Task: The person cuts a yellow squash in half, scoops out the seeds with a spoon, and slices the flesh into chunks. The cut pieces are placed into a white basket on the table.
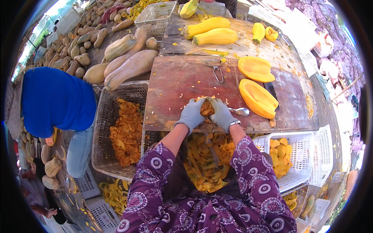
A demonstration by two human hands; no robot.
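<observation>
Both my hands wear pale gloves and meet at the near part of the reddish wooden board (pixel 174 75). My left hand (pixel 191 113) and my right hand (pixel 223 113) are cupped around a clump of orange squash pulp with seeds (pixel 207 109). A metal spoon (pixel 240 111) lies just right of my right hand. Farther right rest two hollowed squash halves (pixel 258 99), one behind the other, partly over a dark blade whose wooden handle (pixel 272 122) sticks out. A peeler (pixel 217 68) lies beyond my hands. Loose seeds are scattered about the board.
On the left stands a crate (pixel 97 157) of orange pulp; on the right, a white crate (pixel 297 177) of cut squash pieces. Peelings (pixel 207 163) lie below the board's near edge. Peeled squashes (pixel 215 36) sit at the back. A person in blue (pixel 58 102) bends at the left.
</observation>
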